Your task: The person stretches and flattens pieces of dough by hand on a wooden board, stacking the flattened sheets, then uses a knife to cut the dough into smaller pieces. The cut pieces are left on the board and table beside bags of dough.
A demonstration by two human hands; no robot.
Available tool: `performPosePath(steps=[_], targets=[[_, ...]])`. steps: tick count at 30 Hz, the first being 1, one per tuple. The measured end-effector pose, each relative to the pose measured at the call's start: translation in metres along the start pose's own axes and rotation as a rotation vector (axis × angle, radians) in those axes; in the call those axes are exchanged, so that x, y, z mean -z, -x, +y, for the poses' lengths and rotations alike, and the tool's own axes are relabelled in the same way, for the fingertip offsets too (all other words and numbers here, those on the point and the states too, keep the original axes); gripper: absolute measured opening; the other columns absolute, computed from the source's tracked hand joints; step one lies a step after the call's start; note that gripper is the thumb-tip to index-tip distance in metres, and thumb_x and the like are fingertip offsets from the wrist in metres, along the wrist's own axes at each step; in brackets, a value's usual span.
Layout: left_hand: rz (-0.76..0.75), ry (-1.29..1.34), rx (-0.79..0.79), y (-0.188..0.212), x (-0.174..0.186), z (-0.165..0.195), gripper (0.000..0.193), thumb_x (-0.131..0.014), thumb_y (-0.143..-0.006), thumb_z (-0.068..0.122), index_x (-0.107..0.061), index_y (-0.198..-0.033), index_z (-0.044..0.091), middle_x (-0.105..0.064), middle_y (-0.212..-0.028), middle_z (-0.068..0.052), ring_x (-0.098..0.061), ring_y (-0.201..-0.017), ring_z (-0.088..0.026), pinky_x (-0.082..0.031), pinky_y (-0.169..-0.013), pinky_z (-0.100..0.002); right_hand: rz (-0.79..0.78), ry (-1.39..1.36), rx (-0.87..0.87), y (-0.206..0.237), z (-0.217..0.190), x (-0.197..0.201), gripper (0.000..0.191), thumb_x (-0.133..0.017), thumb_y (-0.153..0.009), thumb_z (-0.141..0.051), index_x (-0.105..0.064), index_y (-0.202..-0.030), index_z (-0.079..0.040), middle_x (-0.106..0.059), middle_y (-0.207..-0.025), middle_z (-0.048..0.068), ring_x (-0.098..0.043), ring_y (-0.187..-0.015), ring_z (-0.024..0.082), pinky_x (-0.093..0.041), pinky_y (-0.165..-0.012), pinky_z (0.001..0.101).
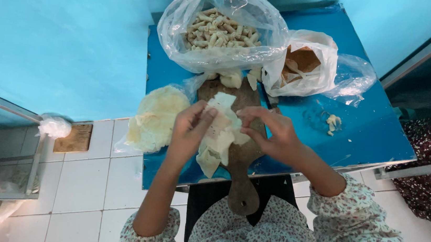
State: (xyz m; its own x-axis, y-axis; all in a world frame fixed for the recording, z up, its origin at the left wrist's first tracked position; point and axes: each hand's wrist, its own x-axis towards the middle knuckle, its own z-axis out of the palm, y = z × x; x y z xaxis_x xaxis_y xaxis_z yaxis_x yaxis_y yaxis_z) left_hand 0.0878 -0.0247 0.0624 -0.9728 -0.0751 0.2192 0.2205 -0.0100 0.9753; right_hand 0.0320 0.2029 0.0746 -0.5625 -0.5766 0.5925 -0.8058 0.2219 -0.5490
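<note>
My left hand [189, 129] and my right hand [270, 131] both hold a pale, thin sheet of dough [222, 132] above a wooden board [243, 160] with a handle. The left fingers pinch its left edge, the right fingers its top right part. The board lies on a small blue table [368, 125]. A stack of round pale wrappers [155, 118] in clear plastic sits left of the board.
A clear bag of many small rolled pieces [219, 29] stands at the table's back. A white bag with a brown carton [302, 63] lies to its right. Dough scraps [333, 123] lie on the table's right part. White tiled floor and a glass case [0, 168] lie to the left.
</note>
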Motion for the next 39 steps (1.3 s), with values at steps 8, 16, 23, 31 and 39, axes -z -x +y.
performPosePath(steps=[8,16,23,31,39], targets=[[0.182,0.124,0.025,-0.012,0.05,-0.027,0.024,-0.059,-0.106,0.024,-0.067,-0.105,0.001,-0.065,-0.088,0.004,-0.058,-0.077,-0.003,-0.048,-0.066,-0.022,-0.103,-0.199,-0.005,0.028,0.006,0.029,0.04,-0.067,-0.095,0.007,-0.057,-0.13,-0.008,-0.06,-0.106,0.006,-0.067,-0.09,0.015,-0.058,-0.074,0.0263],[0.566,-0.999,-0.254,-0.011,0.077,-0.038,0.034,-0.071,-0.098,0.015,-0.063,-0.123,-0.006,-0.064,-0.113,-0.022,-0.06,-0.096,-0.038,-0.049,-0.085,-0.045,-0.03,-0.701,-0.371,0.025,0.007,0.045,0.042,-0.057,-0.096,0.01,-0.049,-0.133,-0.009,-0.052,-0.111,0.003,-0.073,-0.09,0.016,-0.063,-0.068,0.0295],[-0.347,-0.838,-0.433,0.036,-0.036,-0.044,0.067,-0.084,-0.069,0.036,-0.064,-0.126,0.005,-0.052,-0.142,-0.022,-0.043,-0.136,-0.044,-0.032,-0.106,-0.062,0.086,-0.556,-0.426,0.043,0.047,-0.004,0.036,-0.061,-0.101,0.007,-0.051,-0.134,-0.003,-0.058,-0.103,0.005,-0.07,-0.093,0.016,-0.061,-0.079,0.0309],[-0.236,-1.014,-0.489,0.048,-0.038,-0.06,0.042,-0.073,-0.091,0.034,-0.069,-0.128,0.015,-0.057,-0.142,-0.007,-0.048,-0.14,-0.03,-0.028,-0.117,-0.065,-0.044,-0.354,-0.294,0.171,0.053,-0.006,0.012,-0.075,-0.095,-0.003,-0.069,-0.104,-0.007,-0.076,-0.096,0.006,-0.076,-0.084,0.016,-0.061,-0.077,0.0304],[0.002,-1.07,-0.34,0.033,-0.013,-0.07,0.037,-0.077,-0.085,0.022,-0.068,-0.115,0.004,-0.063,-0.126,-0.015,-0.055,-0.12,-0.039,-0.04,-0.099,-0.054,-0.545,0.206,-0.231,0.233,0.052,-0.094,0.068,-0.08,-0.053,-0.011,-0.065,-0.119,0.001,-0.067,-0.115,0.024,-0.056,-0.116,0.045,-0.04,-0.1,0.0574]])
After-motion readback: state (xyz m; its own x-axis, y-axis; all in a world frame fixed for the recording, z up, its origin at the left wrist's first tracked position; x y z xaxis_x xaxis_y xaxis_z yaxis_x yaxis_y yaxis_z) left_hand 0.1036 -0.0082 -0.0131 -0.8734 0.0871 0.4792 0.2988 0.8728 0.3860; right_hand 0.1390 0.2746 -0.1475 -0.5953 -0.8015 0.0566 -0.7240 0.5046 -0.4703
